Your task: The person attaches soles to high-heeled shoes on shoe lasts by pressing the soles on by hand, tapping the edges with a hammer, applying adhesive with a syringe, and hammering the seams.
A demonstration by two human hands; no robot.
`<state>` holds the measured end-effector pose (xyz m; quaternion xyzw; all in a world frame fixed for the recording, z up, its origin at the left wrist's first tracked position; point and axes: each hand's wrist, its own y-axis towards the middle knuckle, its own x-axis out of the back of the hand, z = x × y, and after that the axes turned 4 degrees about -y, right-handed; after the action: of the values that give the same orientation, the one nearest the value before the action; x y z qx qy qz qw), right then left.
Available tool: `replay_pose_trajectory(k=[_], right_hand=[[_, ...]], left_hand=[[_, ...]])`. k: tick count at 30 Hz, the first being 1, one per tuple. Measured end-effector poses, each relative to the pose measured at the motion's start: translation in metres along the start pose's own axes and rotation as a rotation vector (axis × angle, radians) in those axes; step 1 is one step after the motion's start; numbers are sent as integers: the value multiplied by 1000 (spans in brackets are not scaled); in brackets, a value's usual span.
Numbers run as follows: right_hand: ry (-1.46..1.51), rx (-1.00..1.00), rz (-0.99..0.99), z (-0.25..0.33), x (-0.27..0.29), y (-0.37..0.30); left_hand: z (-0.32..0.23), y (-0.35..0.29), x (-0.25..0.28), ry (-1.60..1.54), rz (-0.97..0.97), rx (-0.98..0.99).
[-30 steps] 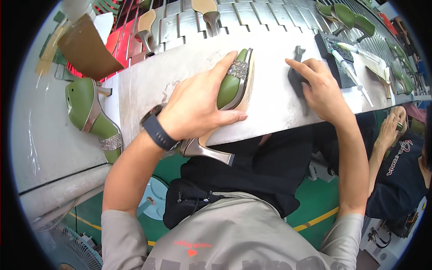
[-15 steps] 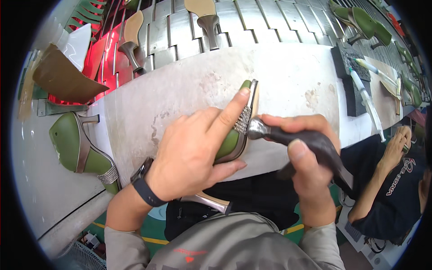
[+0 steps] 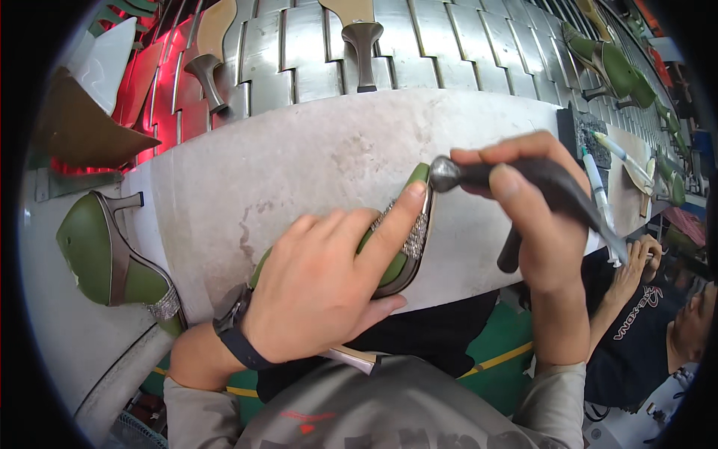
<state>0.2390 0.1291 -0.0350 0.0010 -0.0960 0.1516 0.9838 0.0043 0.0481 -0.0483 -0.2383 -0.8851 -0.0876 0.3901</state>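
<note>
My left hand (image 3: 321, 277) is wrapped over a high-heeled sandal (image 3: 396, 273) on a green shoe last, pressing it sideways against the white work surface. A sparkling silver strap crosses its front, and its slim heel (image 3: 359, 359) points toward my body below my wrist. The index finger lies along the strap toward the toe; much of the sandal is hidden under the palm. My right hand (image 3: 546, 202) grips a dark shoemaker's hammer (image 3: 523, 176). Its round metal face is at the sole edge near the toe; whether it touches, I cannot tell.
A similar sandal on a green last (image 3: 120, 254) lies at the left. Heeled soles (image 3: 363, 45) rest on the metal slat conveyor (image 3: 419, 67) beyond. Syringes (image 3: 598, 187) and a dark block (image 3: 572, 138) are at the right. A co-worker's hands (image 3: 636, 262) are at the far right.
The hammer has moved up along the sole edge, from beside the strap to near the toe. The sandal and my left hand sit slightly lower in view.
</note>
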Motion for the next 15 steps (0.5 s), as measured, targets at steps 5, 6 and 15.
replay_pose_trajectory(k=[5, 6, 15], right_hand=[[-13, 3, 113, 6, 0, -7], [-29, 78, 142, 6, 2, -18], [-454, 451, 227, 26, -15, -54]], left_hand=[[1, -7, -3, -2, -51, 11], [1, -3, -5, -5, -58, -11], [3, -11, -9, -14, -132, -37]])
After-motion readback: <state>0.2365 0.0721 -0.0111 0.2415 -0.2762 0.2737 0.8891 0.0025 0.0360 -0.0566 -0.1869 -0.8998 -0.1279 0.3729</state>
